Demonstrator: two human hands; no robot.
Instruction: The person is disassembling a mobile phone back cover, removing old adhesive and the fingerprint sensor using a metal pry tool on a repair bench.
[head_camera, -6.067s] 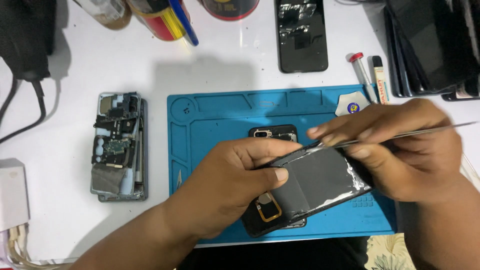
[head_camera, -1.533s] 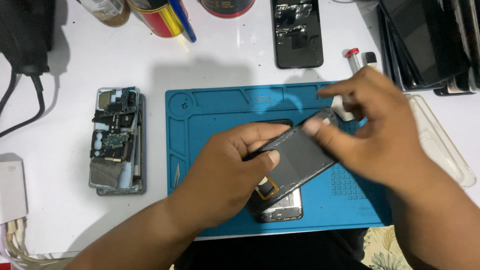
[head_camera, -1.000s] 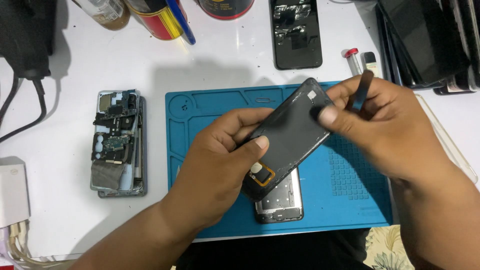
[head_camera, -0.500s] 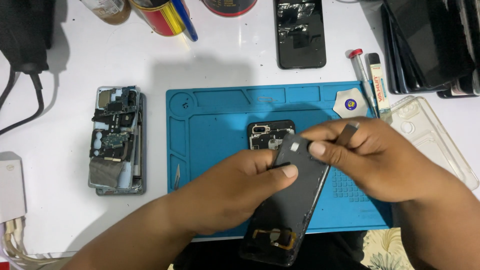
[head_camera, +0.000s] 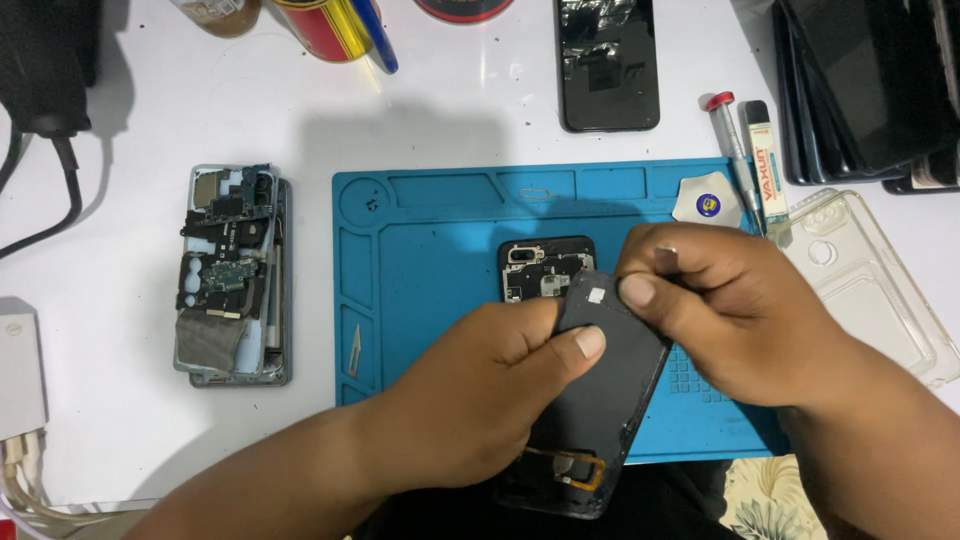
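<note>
My left hand (head_camera: 480, 400) and right hand (head_camera: 730, 315) both pinch the black back cover (head_camera: 600, 400) over the blue mat (head_camera: 420, 270). The opened phone (head_camera: 545, 268) lies on the mat, just behind the cover. A stripped phone (head_camera: 232, 275) sits left of the mat, a clear case (head_camera: 870, 280) right of it, a dark phone (head_camera: 608, 62) beyond it.

Two bare hands and forearms, nothing worn

Both the left hand (head_camera: 480, 400) and the right hand (head_camera: 730, 320) are uncovered: no gloves, rings, watch or bracelets show, and no sleeves reach the visible parts of the forearms. The fingernails are short and plain, with a thumbnail showing clearly on each hand; knuckle creases are visible across the backs
</note>
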